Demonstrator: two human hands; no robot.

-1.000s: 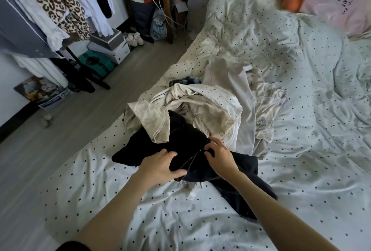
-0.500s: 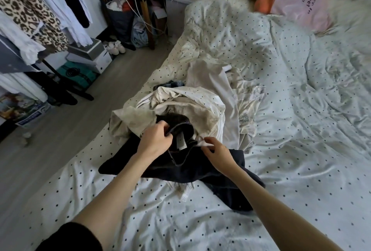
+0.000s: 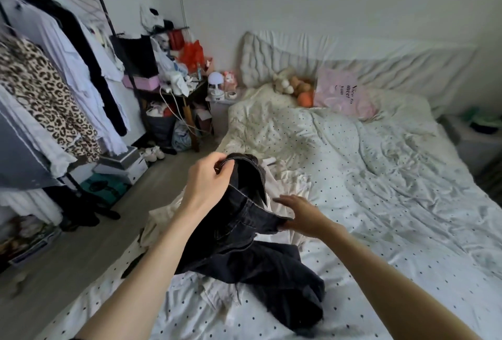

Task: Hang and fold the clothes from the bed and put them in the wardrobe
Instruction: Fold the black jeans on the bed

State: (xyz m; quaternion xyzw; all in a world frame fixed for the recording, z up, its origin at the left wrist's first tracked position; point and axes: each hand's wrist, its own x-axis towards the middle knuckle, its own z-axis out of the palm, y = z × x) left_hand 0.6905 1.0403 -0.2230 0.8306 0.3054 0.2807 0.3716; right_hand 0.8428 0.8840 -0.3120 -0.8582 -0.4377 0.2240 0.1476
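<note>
Starting left of the black jeans (image 3: 244,247), our left hand (image 3: 209,179) is raised above the bed (image 3: 394,190), fingers curled and pinching the waistband's upper end. From there the waistband slopes down and to the right, and the legs trail toward us in a heap on the polka-dot cover. At the lower right end, our right hand (image 3: 300,213) seems to hold the edge with its thumb, fingers loosely extended. We judge the coming lift needs that right grip firmed.
</note>
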